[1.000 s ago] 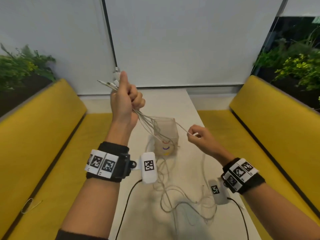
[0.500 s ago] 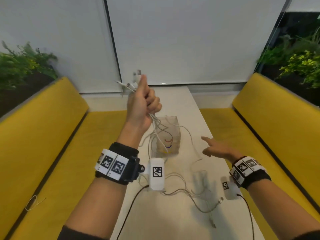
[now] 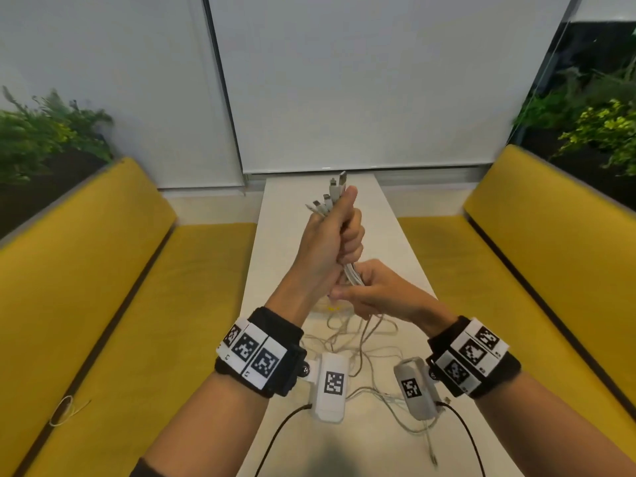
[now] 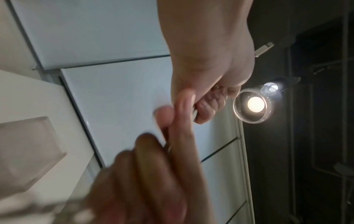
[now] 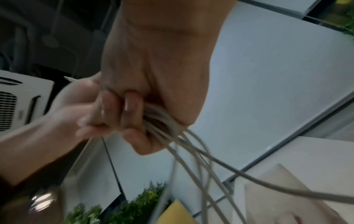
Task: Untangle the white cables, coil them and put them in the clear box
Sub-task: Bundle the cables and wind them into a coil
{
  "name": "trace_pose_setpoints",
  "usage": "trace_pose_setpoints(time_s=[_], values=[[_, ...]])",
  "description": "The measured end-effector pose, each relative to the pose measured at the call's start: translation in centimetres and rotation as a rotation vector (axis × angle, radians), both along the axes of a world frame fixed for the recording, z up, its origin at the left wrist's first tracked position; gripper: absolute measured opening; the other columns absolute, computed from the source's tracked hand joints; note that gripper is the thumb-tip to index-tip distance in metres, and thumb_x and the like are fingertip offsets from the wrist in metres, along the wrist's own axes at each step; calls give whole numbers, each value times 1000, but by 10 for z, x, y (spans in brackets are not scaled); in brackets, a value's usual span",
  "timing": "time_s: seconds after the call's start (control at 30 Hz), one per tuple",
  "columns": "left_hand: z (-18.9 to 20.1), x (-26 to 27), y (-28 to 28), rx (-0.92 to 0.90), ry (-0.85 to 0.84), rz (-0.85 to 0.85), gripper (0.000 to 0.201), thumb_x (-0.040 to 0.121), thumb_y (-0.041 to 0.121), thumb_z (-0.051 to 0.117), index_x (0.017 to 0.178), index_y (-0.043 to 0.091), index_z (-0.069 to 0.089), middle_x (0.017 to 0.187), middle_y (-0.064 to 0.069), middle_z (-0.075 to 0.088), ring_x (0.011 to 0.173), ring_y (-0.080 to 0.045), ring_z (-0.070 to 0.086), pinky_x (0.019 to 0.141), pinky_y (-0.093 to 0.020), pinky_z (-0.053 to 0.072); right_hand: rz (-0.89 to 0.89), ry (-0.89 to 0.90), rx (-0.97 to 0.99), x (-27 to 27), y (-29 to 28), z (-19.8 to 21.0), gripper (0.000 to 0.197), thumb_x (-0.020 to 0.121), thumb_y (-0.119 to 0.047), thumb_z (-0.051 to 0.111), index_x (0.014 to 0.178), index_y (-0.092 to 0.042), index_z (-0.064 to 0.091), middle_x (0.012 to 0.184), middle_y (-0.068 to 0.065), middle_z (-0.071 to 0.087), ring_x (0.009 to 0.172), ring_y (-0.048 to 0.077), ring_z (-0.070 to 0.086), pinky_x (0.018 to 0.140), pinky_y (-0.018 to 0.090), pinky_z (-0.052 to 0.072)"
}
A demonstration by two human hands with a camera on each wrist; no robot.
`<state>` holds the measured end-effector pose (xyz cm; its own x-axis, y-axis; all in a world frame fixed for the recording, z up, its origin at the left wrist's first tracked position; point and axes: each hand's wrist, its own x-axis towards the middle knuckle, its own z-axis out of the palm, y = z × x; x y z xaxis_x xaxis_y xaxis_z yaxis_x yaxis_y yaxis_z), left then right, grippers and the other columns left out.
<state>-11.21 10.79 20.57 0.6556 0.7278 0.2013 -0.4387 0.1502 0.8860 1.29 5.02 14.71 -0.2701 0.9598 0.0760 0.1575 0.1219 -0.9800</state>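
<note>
My left hand (image 3: 332, 242) is raised over the table in a fist round a bundle of white cables (image 3: 354, 333). Their connector ends (image 3: 332, 192) stick up above the thumb. My right hand (image 3: 373, 294) grips the same strands just under the left fist. In the right wrist view its fingers (image 5: 132, 112) curl round several cables (image 5: 191, 153). Below the hands the cables hang in loose tangled loops onto the table. The clear box (image 4: 28, 151) stands on the table beyond the hands. The head view hides most of it behind them.
The narrow white table (image 3: 389, 235) runs away from me between two yellow benches (image 3: 103, 287) (image 3: 537, 270). A small wire loop (image 3: 65, 411) lies on the left bench. Black cords trail from both wrist cameras near the table's front edge. Plants stand behind the benches.
My left hand has come down and toward the middle with the bundle. My right hand let go of a single strand, opened over the table, then rose and closed on the cables under the left fist.
</note>
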Motion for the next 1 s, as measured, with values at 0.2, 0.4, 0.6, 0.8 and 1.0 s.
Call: trace_pose_setpoints(time_s=[0.2, 0.4, 0.6, 0.8, 1.0], values=[[19, -21, 10, -172, -264, -386, 27, 84, 17, 49, 67, 19, 28, 55, 1, 18, 47, -13, 13, 42, -27, 12, 92, 384, -219, 25, -6, -29, 46, 84, -35, 70, 55, -20, 38, 49, -7, 33, 45, 11, 23, 46, 22, 25], [-3, -25, -17, 35, 156, -895, 28, 79, 15, 64, 57, 26, 51, 47, 6, 30, 38, -9, 23, 38, -26, 11, 64, 66, -265, 53, -6, -18, 24, 64, -6, 71, 57, -9, 48, 50, 0, 37, 42, 9, 29, 47, 20, 36], [-46, -9, -28, 560, 1140, -675, 51, 91, 60, 59, 64, 19, 46, 64, -3, 40, 54, -17, 34, 48, -29, 30, 23, -347, -239, 53, 3, -9, 17, 83, -2, 55, 69, 8, 54, 53, -3, 43, 47, 10, 36, 48, 24, 34], [-115, 7, 8, 524, 1115, -280, 43, 91, 53, 45, 127, 34, 60, 126, 4, 64, 114, -20, 58, 101, -48, 50, -94, -488, -132, 48, 1, -10, 13, 95, -18, 55, 107, -11, 58, 67, -1, 61, 53, 14, 54, 52, 32, 50], [-102, 17, 16, 188, 814, -83, 19, 92, 18, 53, 108, 25, 62, 95, 5, 63, 85, -12, 56, 73, -25, 47, -300, -352, -147, 56, -7, -5, 36, 95, -47, 54, 117, -19, 48, 67, 2, 55, 56, 18, 52, 54, 32, 48]])
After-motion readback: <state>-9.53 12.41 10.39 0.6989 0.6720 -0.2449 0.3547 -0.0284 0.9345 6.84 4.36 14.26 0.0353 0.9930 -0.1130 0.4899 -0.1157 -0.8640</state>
